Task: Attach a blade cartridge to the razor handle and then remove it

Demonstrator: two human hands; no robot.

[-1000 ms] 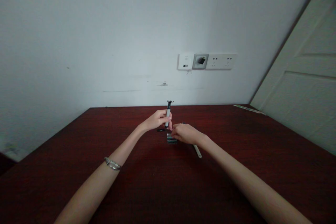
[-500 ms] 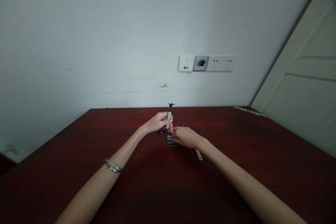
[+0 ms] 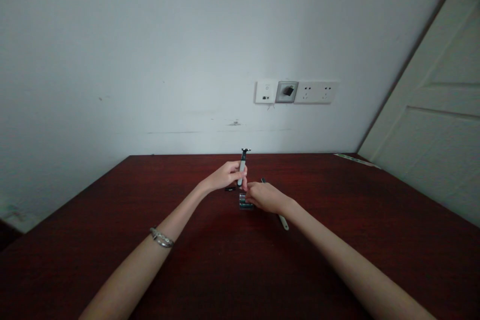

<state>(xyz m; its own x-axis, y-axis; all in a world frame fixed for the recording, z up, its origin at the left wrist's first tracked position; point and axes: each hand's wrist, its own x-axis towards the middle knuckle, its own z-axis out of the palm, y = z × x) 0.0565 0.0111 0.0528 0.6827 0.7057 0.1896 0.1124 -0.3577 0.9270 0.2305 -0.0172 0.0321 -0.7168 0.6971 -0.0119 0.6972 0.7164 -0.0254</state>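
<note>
My left hand [image 3: 227, 175] is closed round the grey handle of a razor [image 3: 242, 172], which stands nearly upright with its black neck and T-shaped head at the top. Just below and to the right, my right hand [image 3: 265, 196] has its fingers pressed together over the right part of a small clear case [image 3: 245, 204]. Dark greenish pieces lie in that case; they look like razor cartridges, but are too small to be sure. My fingers hide what they pinch, if anything. A small black piece [image 3: 230, 189] lies on the table beneath my left hand.
Partly under my right wrist lies a slim light-handled tool [image 3: 284, 222] with a dark far end. The dark red table [image 3: 180, 270] meets a white wall with sockets [image 3: 315, 91]. A flat strip [image 3: 356, 160] lies at the back right edge, near a pale door [image 3: 442, 130].
Hardly anything differs. Both hands keep their places and their hold, and the whole view has shifted by a few pixels.
</note>
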